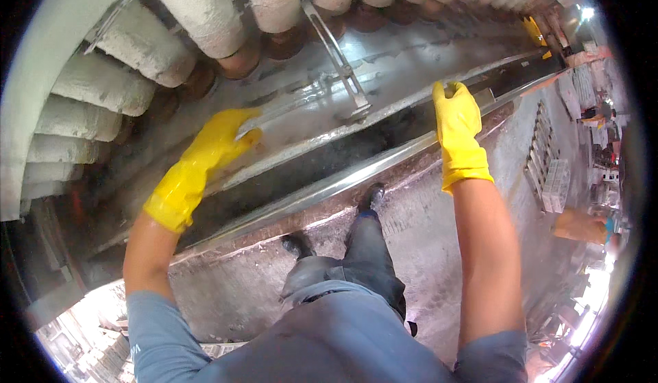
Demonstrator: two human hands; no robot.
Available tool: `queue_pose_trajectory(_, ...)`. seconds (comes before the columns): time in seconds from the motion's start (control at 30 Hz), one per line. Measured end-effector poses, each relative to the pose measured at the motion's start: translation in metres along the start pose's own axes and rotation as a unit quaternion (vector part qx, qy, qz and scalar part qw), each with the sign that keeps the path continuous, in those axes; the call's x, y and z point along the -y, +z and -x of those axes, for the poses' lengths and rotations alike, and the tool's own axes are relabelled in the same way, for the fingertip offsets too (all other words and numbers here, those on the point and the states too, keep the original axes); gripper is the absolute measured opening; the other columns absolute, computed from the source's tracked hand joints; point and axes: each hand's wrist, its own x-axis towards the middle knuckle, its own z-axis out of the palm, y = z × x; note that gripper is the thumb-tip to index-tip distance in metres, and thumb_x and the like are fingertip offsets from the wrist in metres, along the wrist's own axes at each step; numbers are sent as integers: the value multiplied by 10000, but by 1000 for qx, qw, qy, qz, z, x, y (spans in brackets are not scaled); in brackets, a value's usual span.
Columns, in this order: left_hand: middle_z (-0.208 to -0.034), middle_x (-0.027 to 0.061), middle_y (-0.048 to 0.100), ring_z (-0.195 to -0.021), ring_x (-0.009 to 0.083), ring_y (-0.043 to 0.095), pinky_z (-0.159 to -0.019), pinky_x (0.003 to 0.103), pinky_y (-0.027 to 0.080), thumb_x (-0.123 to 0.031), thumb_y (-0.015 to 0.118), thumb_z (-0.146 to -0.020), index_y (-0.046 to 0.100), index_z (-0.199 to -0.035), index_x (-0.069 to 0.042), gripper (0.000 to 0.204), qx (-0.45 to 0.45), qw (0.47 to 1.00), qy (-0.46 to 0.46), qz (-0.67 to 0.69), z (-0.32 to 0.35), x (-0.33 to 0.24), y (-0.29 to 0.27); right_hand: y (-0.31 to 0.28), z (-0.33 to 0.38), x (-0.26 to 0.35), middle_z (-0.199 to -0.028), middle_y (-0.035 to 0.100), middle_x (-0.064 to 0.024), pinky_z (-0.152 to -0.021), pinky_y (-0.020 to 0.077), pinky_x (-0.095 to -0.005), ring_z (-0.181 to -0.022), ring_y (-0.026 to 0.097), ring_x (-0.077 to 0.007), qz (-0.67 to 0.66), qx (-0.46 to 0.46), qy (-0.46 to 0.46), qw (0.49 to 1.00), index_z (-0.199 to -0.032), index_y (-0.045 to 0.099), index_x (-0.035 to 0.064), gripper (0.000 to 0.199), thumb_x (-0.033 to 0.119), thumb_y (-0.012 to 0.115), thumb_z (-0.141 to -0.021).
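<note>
Yellow rubber gloves cover both of my hands. My left hand (221,139) is over the wet, grey metal surface (295,95), with its fingers stretched out and its thumb apart; nothing shows in it. Farther right, my right hand (458,119) is above the long, dark trough (329,163). Its fingers bend away from me, a gap shows between thumb and fingers, and I see nothing held. Between the hands, a slotted metal bar (336,57) slants down to the metal surface and ends in a small flat foot.
Thick, pale wrapped pipes (202,13) line the far side. A shiny metal rail (343,181) runs along the trough's near edge, with my boots (298,246) close by on the concrete floor (425,246). To the right are a white crate (556,185) and a slatted rack (538,143).
</note>
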Motion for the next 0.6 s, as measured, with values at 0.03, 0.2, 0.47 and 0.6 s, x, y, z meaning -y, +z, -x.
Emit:
queue_pose_trajectory(0.03, -1307, 217, 672, -1240, 382, 619, -1066, 448, 474, -337, 698, -939, 660, -1334, -53, 488, -29, 999, 20, -11, -17, 9, 10, 0, 1, -1, -1209, 739, -150, -1000, 504, -470, -1159, 674, -362, 4, -2, -5, 1000, -1300, 697, 100, 589, 544, 626, -920)
queue_pose_trajectory(0.2, -1186, 199, 713, -1131, 410, 650, -981, 497, 510, -296, 665, -929, 702, -1257, -97, 386, -44, 997, 10, -67, -89, 27, 44, 2, 6, -1, -1128, 756, -150, -962, 522, -456, -1094, 695, -356, -18, -29, -15, 999, -1247, 721, 84, 538, 499, 660, -911)
queue_pose_trajectory(0.47, -1136, 200, 714, -1092, 414, 656, -925, 518, 519, -290, 627, -937, 716, -1167, -100, 312, -43, 989, -24, -139, -138, 43, 79, 10, 21, -8, -1062, 760, -138, -908, 537, -443, -1017, 710, -341, -29, -72, -45, 996, -1205, 737, 79, 484, 452, 714, -896)
queue_pose_trajectory(0.6, -1205, 206, 706, -1142, 407, 650, -968, 502, 516, -273, 613, -942, 705, -1245, -93, 364, -24, 982, -38, -182, -149, 41, 79, 12, 33, -12, -1057, 761, -128, -895, 539, -442, -1009, 711, -334, -28, -80, -44, 995, -1216, 734, 85, 481, 448, 710, -901)
